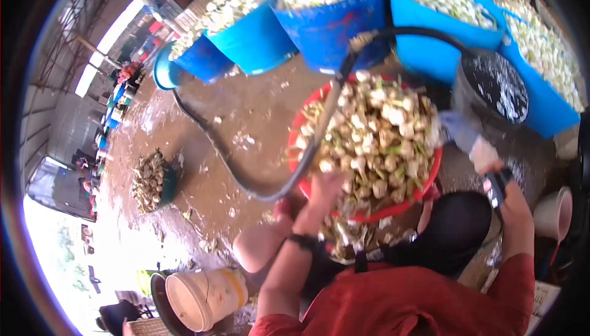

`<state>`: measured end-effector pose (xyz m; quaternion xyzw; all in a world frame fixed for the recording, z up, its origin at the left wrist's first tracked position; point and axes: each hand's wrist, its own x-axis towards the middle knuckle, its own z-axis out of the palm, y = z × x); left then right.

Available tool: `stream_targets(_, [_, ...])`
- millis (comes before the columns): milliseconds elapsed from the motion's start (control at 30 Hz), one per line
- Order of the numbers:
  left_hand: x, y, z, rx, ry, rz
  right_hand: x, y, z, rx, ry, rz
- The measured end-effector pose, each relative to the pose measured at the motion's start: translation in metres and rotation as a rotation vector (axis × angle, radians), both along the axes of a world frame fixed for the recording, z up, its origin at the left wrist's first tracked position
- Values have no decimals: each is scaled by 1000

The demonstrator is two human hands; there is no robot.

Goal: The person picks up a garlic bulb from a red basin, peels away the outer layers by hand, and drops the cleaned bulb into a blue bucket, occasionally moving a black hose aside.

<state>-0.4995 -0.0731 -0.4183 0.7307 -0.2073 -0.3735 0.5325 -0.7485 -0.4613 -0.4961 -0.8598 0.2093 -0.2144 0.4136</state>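
Note:
A red basin (295, 136) heaped with garlic bulbs (381, 142), many with stubs of stem, stands in front of my knees. My left hand (329, 190), bare and smeared by motion, is at the near left side of the heap; its fingers do not show clearly. At the right rim is my right hand (460, 129), in a bluish-grey glove. Its blurred fingers are close to the bulbs, and I cannot make out whether they grip one. Cut stems and leaf scraps (350, 238) lie below the basin, between my legs.
Blue tubs (332, 32) full of whitish garlic line the back. A black bucket (470, 99) of water stands right of the basin. A dark hose (230, 170) loops over the wet floor and the basin's left part. A pile of garlic (149, 179) and a white bucket (209, 296) are left.

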Motion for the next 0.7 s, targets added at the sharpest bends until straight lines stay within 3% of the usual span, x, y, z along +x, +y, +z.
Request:
stream_targets(33, [8, -20, 4, -107, -8, 51, 15, 16, 22, 815, -201, -126])
stream_targets(67, [28, -38, 19, -4, -174, -36, 11, 12, 28, 379, -50, -54])
stream_targets(100, [43, -61, 32, 85, -331, -32, 15, 40, 77, 999, -254, -69])
stream_targets(133, [50, -75, 57, 42, -269, -1, 20, 41, 79, 1000, -249, -84])
stream_targets(167, [65, -88, 70, 122, -526, -76, 27, 37, 82, 1067, -267, -108])
stream_targets(267, [125, -131, 42, 115, -561, -55, 32, 6, 67, 1183, -430, -16])
stream_targets(333, [142, -162, 46, 159, -442, -94, 42, -23, 49, 1342, -424, 141])
stream_targets(367, [150, -180, 41, 100, -378, -60, 48, -37, 42, 1183, -463, 238])
stream_targets(400, [163, -200, 40, 38, -328, -16, 56, -43, 42, 1216, -524, 205])
stream_targets(467, [192, -242, 36, 1, -58, -221, 88, -74, 51, 1292, -587, 263])
stream_targets(500, [199, -262, 33, -26, -172, -321, 102, -90, 49, 1202, -652, 294])
stream_targets(533, [199, -276, 25, -35, -261, -419, 108, -103, 47, 1214, -714, 141])
stream_targets(567, [195, -285, 9, -152, -253, -420, 122, -116, 54, 1188, -689, 344])
stream_targets(600, [187, -285, -1, -265, -232, -422, 143, -115, 71, 1192, -684, 405])
stream_targets(667, [180, -277, 10, -93, -207, -431, 195, -83, 130, 1365, -900, -708])
stream_targets(700, [178, -269, 32, 22, -161, -501, 198, -87, 134, 1340, -892, -704])
